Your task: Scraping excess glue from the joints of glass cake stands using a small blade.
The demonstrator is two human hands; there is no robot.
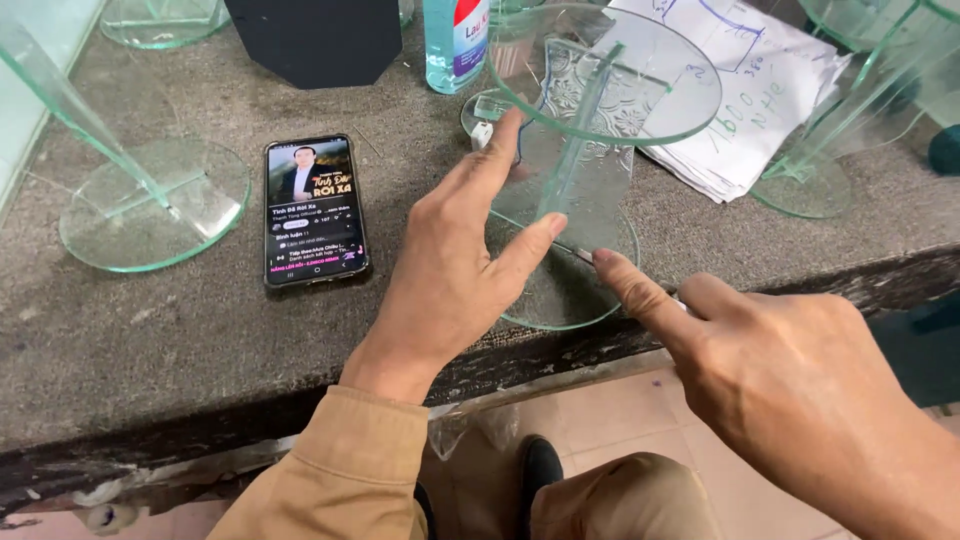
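Left hand [455, 265] fingers [530, 240] spread, bracing glass stand [580, 160]; right hand [800, 390] forefinger touching base.

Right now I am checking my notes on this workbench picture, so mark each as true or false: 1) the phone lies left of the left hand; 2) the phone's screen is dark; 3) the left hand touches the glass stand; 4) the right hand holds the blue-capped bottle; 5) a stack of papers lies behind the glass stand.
1) True: the phone lies flat on the bench left of the left hand.
2) False: its screen is lit.
3) True: thumb and forefinger rest on the upright pane of the glass stand.
4) False: the right hand points its forefinger at the stand's base; the bottle stands untouched at the back.
5) True: the papers lie behind it, to the right.
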